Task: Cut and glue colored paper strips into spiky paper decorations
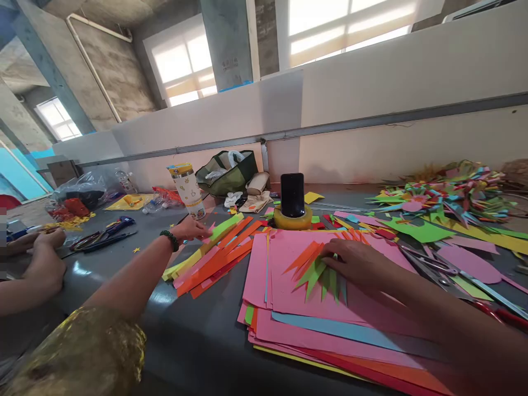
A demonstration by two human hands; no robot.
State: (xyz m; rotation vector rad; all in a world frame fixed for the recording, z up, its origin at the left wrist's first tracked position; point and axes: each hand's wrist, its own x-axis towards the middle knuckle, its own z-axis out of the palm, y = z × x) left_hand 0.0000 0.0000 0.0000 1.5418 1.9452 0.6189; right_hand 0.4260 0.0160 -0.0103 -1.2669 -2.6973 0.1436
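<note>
My left hand [192,229], with a dark beaded bracelet at the wrist, reaches to the far end of a fanned pile of coloured paper strips [225,254]. Its fingers are closed at a small pink paper strip [209,233]. My right hand [355,258] rests over a stack of pink paper sheets [284,275]. Between its thumb and fingers are green pointed paper pieces [317,275]. Orange pointed pieces [305,257] fan out beside them, and the curled fingers partly hide the cluster.
A phone [292,195] stands in a yellow tape roll [292,220]. Behind the strips is a patterned tumbler [187,192]. Scissors [441,269] and a heap of spiky paper shapes [445,192] lie right. Another person's hands [45,247] are at left, near dark-handled tools [105,234].
</note>
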